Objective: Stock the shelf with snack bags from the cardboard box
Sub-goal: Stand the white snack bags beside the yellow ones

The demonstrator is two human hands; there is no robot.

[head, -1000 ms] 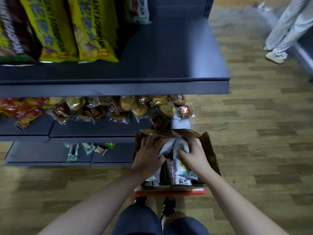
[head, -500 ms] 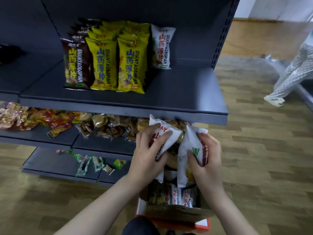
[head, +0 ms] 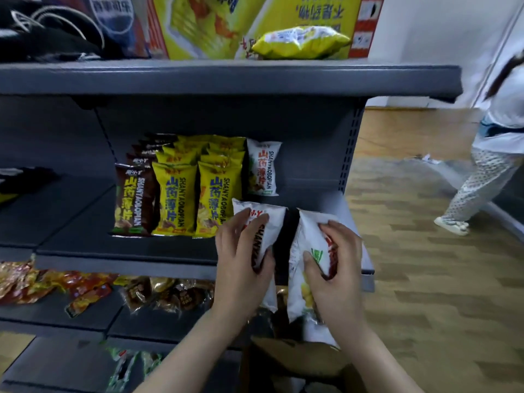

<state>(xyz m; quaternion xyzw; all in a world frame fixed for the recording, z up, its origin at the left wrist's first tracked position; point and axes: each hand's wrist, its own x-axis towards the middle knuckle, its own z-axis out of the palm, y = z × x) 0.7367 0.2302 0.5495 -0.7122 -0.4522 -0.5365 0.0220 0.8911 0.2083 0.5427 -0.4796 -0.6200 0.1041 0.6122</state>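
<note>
At shelf (head: 175, 251) front: 2 white snack bags (head: 269, 228), red lettering.

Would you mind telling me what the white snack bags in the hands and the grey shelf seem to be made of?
White snack bags: seemingly thin plastic film, slightly glossy; they crease and dent under the fingers, and the end seams look crimped.
Grey shelf: probably painted sheet metal, matte; it has a thin folded front edge, and the upright beside it carries rows of punched slots.

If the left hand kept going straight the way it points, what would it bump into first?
Probably the white bag standing at the shelf's back; the left hand, gripping its own white bag, points there, though depth is unclear.
</note>
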